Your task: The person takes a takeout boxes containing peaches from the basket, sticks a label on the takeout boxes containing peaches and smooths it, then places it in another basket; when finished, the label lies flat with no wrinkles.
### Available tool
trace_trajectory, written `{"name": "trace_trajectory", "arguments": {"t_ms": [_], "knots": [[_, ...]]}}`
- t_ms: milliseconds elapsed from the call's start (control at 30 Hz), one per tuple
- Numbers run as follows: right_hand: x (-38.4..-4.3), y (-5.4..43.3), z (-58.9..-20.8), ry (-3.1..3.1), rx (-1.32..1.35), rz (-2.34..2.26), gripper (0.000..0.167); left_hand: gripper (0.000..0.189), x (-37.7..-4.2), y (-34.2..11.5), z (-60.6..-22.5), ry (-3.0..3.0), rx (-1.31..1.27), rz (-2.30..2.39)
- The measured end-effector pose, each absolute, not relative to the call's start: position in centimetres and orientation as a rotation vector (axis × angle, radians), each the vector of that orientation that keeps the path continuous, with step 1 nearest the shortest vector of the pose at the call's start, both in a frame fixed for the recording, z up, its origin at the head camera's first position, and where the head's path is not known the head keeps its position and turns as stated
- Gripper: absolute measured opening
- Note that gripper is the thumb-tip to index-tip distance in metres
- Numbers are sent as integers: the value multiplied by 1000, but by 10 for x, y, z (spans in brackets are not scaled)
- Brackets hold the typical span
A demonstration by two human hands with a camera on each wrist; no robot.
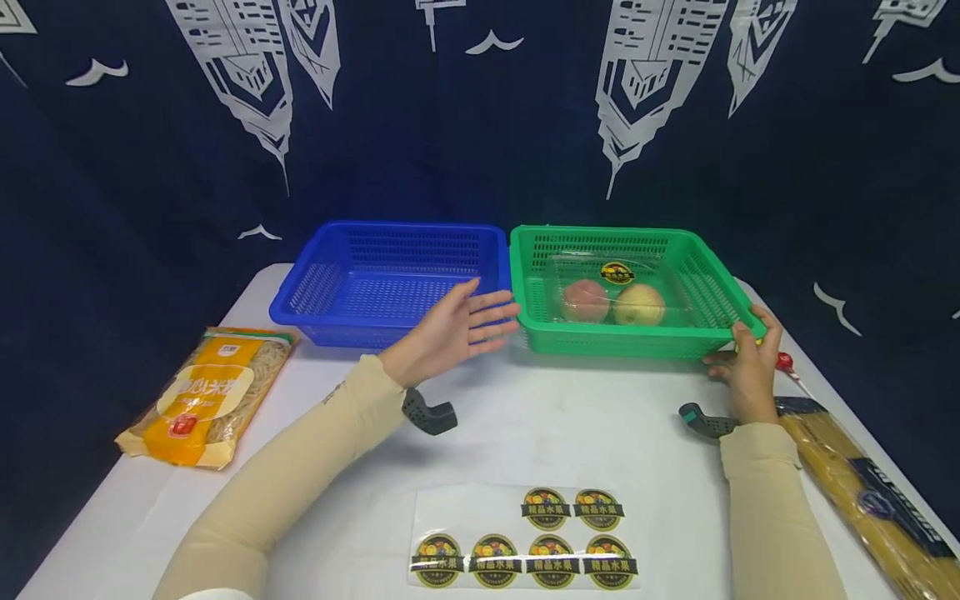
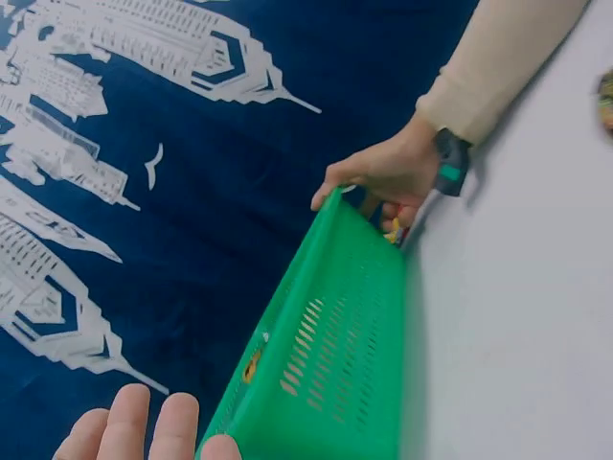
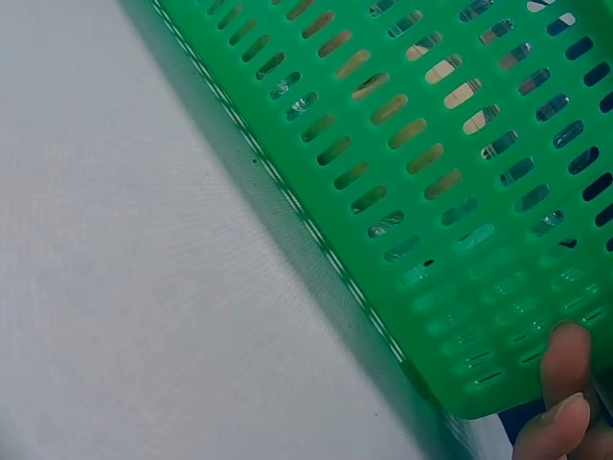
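Observation:
A green plastic basket (image 1: 622, 340) holds a clear clamshell box (image 1: 675, 287) with a round black-and-gold label, a reddish fruit (image 1: 585, 301) and a yellowish fruit (image 1: 639, 305) inside. At the basket's front right corner my right hand (image 1: 750, 367) grips the rim, thumb on top; in the right wrist view only some of its fingers (image 3: 567, 369) show beside the slotted wall. My left hand (image 1: 457, 325) has its fingers stretched out towards the basket's front left corner. In the left wrist view those fingertips (image 2: 175, 426) are close to the green rim; whether they touch I cannot tell.
A blue basket (image 1: 352, 332) stands left of the green one. An orange food bag (image 1: 210, 396) lies at the left. Front centre lies a sheet of round labels (image 1: 465, 508). Along the right edge are a pasta pack (image 1: 862, 500) and a red lollipop (image 1: 784, 362).

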State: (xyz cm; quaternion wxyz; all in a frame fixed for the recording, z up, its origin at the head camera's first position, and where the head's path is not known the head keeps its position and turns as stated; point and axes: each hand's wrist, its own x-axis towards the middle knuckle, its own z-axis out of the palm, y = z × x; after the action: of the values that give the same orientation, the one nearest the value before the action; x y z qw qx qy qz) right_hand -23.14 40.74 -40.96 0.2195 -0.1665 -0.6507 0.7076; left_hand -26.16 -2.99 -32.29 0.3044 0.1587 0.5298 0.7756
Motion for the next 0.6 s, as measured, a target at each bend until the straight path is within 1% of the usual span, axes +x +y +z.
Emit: {"name": "trace_trajectory", "arguments": {"t_ms": [167, 233, 300, 400, 467, 600], "knots": [[-229, 414, -409, -1815, -417, 1968, 45, 66, -243, -75, -339, 1488, 439, 2081], [-227, 418, -408, -1875, -372, 1957, 48, 63, -236, -95, -344, 1554, 421, 2122], [-225, 423, -406, -2012, -324, 1878, 54, 60, -229, -114, -347, 1634, 376, 2179], [-217, 430, -400, -2290, -289, 1611, 66, 54, -218, -138, -351, 1851, 280, 2225], [-210, 433, -393, -2459, -296, 1355, 71, 51, -214, -152, -354, 2067, 230, 2181], [-192, 433, -375, -2629, -271, 985, 70, 50, -205, -176, -359, 2549, 220, 1893]]}}
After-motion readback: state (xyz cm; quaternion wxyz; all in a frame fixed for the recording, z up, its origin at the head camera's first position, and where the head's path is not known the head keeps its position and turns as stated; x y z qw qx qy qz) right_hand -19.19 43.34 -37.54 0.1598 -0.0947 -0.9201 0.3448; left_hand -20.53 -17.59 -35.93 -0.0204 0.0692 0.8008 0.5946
